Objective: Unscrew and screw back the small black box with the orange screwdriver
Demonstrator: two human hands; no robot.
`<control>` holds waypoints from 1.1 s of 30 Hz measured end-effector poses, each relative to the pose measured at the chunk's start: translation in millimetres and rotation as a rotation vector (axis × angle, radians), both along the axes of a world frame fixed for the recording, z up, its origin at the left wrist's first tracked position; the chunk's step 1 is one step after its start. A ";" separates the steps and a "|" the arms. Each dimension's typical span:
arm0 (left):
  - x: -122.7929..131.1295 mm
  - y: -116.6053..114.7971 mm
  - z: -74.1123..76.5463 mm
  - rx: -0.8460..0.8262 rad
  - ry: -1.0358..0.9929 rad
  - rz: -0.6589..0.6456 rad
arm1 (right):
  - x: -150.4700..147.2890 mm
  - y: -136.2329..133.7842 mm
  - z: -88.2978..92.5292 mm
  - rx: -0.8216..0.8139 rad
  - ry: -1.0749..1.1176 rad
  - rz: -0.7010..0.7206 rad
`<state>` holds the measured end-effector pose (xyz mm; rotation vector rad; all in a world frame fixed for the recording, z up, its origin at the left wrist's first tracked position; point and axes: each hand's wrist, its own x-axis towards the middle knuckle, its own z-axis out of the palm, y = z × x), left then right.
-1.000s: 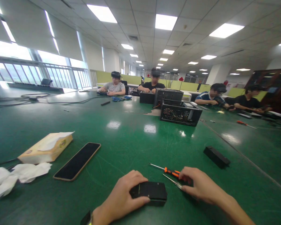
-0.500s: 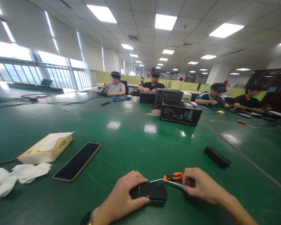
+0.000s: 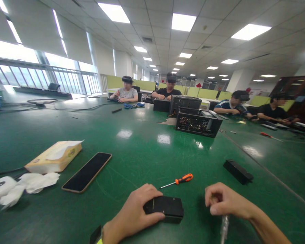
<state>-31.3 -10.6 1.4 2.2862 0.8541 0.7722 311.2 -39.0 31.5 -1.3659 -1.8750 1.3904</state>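
Note:
My left hand (image 3: 142,210) is wrapped around a small black box-shaped block (image 3: 169,207), keeping it on the green table. The thumb lies along the near side and the fingers over the far side. My right hand (image 3: 226,201) is curled, off to the right of the block and apart from it. A slim silvery tool (image 3: 225,228) sticks out below this hand; its exact kind is unclear and its upper end is hidden in the fingers. Just beyond the block lies a screwdriver (image 3: 180,179) with an orange and black handle, its shaft pointing left.
Another long black block (image 3: 238,171) lies on the right. To the left are a phone (image 3: 87,172), a tissue pack (image 3: 56,156), crumpled tissues (image 3: 37,183) and a white device (image 3: 1,188). Farther back stands an open metal computer case (image 3: 198,122); several people work around the table.
The screwdriver now lies a little farther from me, turned slightly and clear of my right hand. My right hand has drawn right, and its silvery tool has swung from pointing left to extending downward.

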 end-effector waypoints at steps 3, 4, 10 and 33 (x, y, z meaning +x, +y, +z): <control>-0.6 -0.7 0.0 0.000 0.006 0.005 | -9.1 3.2 -9.0 -0.024 0.034 -0.032; -0.8 -0.8 0.0 0.000 0.007 0.004 | -15.2 4.2 -12.2 0.005 0.045 -0.087; -0.9 0.2 -0.2 -0.001 0.005 0.005 | -48.9 6.3 -27.2 0.148 0.108 -0.398; -0.4 -1.0 -0.4 -0.021 -0.007 0.002 | -70.5 -12.4 -37.5 0.713 -0.314 -0.437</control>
